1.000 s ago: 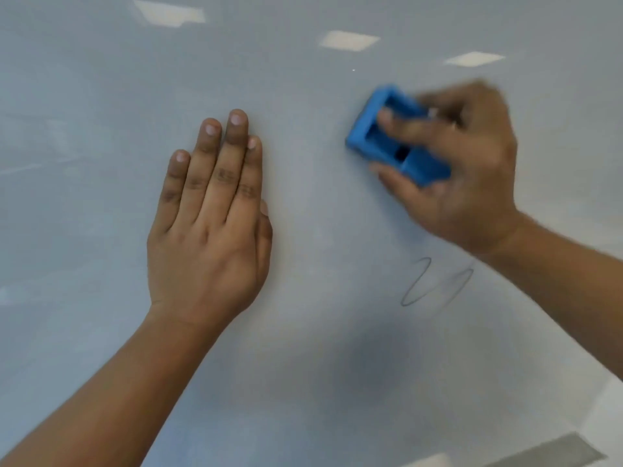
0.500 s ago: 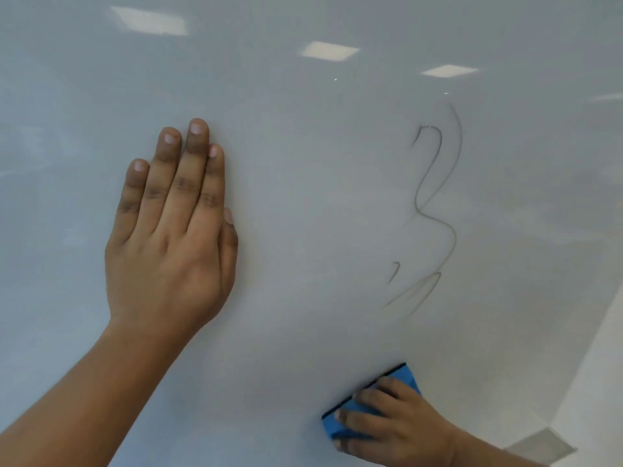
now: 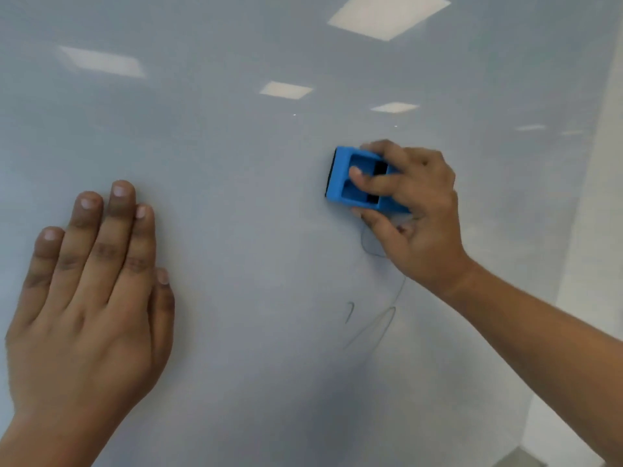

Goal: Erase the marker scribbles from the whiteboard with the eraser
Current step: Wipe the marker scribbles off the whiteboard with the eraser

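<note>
A glossy whiteboard fills the view. My right hand presses a blue eraser flat on the board right of centre, fingers in its recesses. Thin dark marker scribbles remain below the eraser, a looped stroke and a short tick, and a line runs up under my right hand and is partly hidden. My left hand lies flat on the board at the lower left, fingers together, holding nothing.
Ceiling lights reflect in the board's upper part. The board's right edge meets a pale wall, and a strip of floor shows at the bottom right corner.
My right hand has swept the eraser from the bottom of the board up over the scribbles; the upper curls of the marker line are gone. My left hand stays flat.
</note>
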The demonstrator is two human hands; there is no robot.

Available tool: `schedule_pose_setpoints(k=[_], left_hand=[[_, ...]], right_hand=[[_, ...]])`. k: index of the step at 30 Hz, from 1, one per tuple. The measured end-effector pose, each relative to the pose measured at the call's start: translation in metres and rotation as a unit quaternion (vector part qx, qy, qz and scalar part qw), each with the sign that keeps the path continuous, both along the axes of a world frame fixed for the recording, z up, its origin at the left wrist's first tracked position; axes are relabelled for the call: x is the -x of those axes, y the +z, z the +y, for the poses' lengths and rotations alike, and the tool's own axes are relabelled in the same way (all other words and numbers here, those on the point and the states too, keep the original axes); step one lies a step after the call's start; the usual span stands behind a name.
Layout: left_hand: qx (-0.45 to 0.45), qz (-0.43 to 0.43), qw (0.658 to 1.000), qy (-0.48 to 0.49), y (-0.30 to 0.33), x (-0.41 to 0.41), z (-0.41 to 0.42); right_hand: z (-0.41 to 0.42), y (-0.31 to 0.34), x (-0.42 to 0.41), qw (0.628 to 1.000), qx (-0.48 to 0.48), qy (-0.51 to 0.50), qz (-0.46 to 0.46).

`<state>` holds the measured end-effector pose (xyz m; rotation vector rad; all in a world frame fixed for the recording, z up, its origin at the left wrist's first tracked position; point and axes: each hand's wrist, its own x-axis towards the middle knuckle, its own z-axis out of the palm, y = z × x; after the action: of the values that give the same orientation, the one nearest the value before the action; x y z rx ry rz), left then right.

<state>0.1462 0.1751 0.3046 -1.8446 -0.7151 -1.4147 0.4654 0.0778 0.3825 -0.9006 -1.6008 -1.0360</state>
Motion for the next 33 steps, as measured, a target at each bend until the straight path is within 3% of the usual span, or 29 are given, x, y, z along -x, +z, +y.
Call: schedule_pose_setpoints(k=[2, 7, 12, 14, 19, 21, 25, 29, 33], left_hand=[[-0.007, -0.004, 1.0, -0.001, -0.002, -0.002, 0.001], [0.001, -0.007, 1.0, -0.005, -0.003, -0.002, 0.006], [-0.008, -0.009, 1.0, 0.007, -0.004, -0.001, 0.007], [0.002, -0.017, 1.0, 0.0, -0.005, -0.001, 0.01], [0.031, -0.014, 0.999, -0.009, -0.011, 0.006, 0.027], [0.03, -0.018, 0.999, -0.001, -0.013, 0.006, 0.03], [0.018, -0.001, 0.999, 0.03, -0.019, 0.009, 0.036], [0.045, 0.008, 0.997, 0.068, -0.028, 0.017, 0.048], [0.095, 0.041, 0.99, 0.098, -0.027, 0.021, 0.056]], right_hand=[[-0.003, -0.058, -0.003, 1.0, 0.013, -0.002, -0.009], [-0.017, -0.194, -0.016, 0.983, 0.146, -0.007, -0.107], [-0.026, -0.166, -0.025, 0.958, 0.169, -0.031, -0.23], [-0.026, -0.122, -0.025, 0.971, 0.142, -0.02, -0.189], [-0.009, 0.023, -0.031, 0.999, 0.032, 0.012, 0.038], [-0.001, 0.033, -0.033, 0.997, 0.01, 0.017, 0.073], [-0.002, -0.072, -0.024, 0.99, -0.005, 0.014, 0.143], [-0.013, -0.209, -0.007, 0.981, 0.098, 0.048, 0.161], [-0.017, -0.237, -0.001, 0.966, 0.154, 0.057, 0.198]])
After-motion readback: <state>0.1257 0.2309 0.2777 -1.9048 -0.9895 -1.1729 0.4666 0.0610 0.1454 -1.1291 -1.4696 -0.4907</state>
